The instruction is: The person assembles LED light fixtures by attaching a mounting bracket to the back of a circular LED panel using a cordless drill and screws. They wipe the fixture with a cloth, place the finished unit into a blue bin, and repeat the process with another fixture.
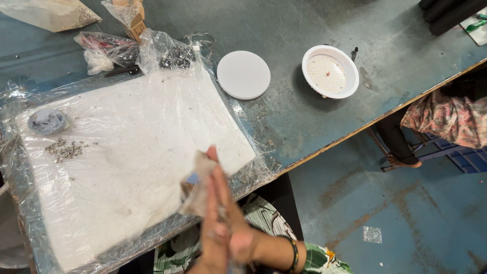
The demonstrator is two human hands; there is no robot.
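- Cloth (198, 190), grey-beige and crumpled: seen low in the head view, at about 6 o'clock of the frame, over the near edge of the white pad (137, 162). It is pressed between the two palms, and most of it spills out at the 10 o'clock side of the fingers, with a scrap reaching up beside the fingertips.
- Left hand (215, 223): held upright with the palm turned inward, its fingers straight and together, laid flat against the cloth.
- Right hand (236, 223): set against the left, palm to palm, fingers together and pointing to 12 o'clock; the cloth is clamped between the two. A dark bangle (294, 253) is worn at the wrist.
- White pad: a large foam-like sheet wrapped in clear plastic film, lying on the blue-grey worktable (284, 116), at 10 o'clock of the hands.
- Small metal screws (66, 148): scattered in a loose heap on the pad's far left part, at 9 o'clock of the frame.
- Grey round cup (48, 122): just beside the screws, at their 11 o'clock.
- White round disc (243, 74): flat on the table at 12 o'clock of the hands, off the pad.
- Round white lamp housing (330, 71): at 3 o'clock of the disc, apart from it, open side up.
- Clear plastic bags (127, 48): bunched at the pad's far edge, at 11 o'clock of the frame.
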